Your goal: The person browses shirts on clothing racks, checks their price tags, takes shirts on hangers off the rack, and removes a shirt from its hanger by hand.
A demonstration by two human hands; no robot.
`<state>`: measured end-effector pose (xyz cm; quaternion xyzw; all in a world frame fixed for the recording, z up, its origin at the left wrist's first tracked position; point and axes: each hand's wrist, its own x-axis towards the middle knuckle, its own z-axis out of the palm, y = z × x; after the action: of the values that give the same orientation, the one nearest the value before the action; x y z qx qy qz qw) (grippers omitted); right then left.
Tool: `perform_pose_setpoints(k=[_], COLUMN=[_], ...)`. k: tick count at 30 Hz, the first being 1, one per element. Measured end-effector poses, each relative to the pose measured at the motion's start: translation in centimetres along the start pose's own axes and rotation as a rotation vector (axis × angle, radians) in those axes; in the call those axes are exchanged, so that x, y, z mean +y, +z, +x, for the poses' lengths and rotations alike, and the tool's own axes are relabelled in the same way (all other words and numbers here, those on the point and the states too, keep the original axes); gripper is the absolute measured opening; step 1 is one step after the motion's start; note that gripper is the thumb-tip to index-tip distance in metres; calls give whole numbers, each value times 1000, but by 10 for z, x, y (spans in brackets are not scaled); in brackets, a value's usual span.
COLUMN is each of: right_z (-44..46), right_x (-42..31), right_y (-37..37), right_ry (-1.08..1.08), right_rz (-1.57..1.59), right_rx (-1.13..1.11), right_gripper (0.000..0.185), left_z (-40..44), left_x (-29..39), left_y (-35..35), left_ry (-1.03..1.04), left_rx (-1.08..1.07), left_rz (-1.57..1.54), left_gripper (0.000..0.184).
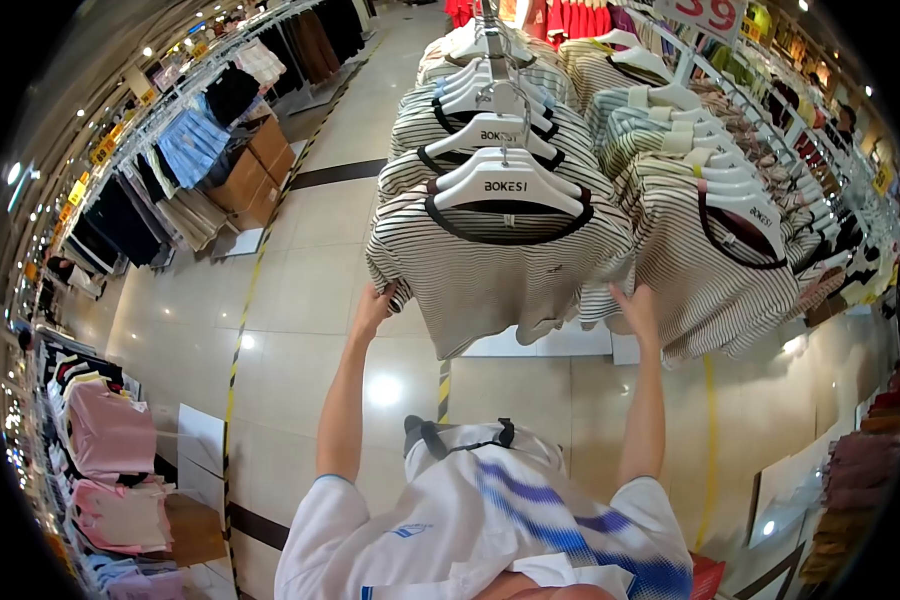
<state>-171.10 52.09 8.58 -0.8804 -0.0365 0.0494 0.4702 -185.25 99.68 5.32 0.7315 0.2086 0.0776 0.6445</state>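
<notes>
Evidently, the left hand point(373, 306) pinches one side of the front striped shirt point(500, 275), centre frame; the right hand point(637, 306) touches its other side, finger closure unclear. It looks spread already; neighbouring shirts point(685, 265) crowd its right, shirts behind point(410, 130) hang bunched, unhandled. Cardboard boxes point(245, 190) stand upper left.

Room below front shirt point(500, 275), aisle point(310, 260) left, tops point(710, 280) crowding right

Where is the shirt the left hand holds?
In the head view, the black-necked striped shirt hangs upper centre, between the left hand and right hand.
</notes>
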Motion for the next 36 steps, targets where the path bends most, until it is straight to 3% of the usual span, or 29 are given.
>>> perform_pose_setpoints(k=[2,6,8,11,17,20,32,35,36], right_z=[-12,-43,-39,-22,4,9,4,-7,-16], right_x=[-28,-138,-167,-180,-167,-167,-171,-175,-173], right_y=[-19,-31,-23,-5,14,17,-2,-23,-31], right_ry=[-435,-612,-810,-902,-793,-771,-721,-675,-676], right_rz=[-222,0,-131,-344,-381,-363,-417,-274,-274], right_rx=[169,286,283,339,287,274,462,299,303], right_gripper=[33,38,39,41,38,36,29,27,27], left_z=[-5,-10,-6,-8,-37,-49,-66,-60,-54], left_x=[1,-3,-15,-25,-44,-63,-19,6,17], left_y=[-1,2,4,4,-2,-9,-24,-27,-30], left_ry=[5,92,151,130,106,-17,0,99,266], left_rx=[10,-129,-155,-147,-97,-72,-84,18,144], left_rz=[-5,-17,-63,-85,-135,-49,1,49,131], left_gripper=[28,23,21,18,24,26,27,24,22])
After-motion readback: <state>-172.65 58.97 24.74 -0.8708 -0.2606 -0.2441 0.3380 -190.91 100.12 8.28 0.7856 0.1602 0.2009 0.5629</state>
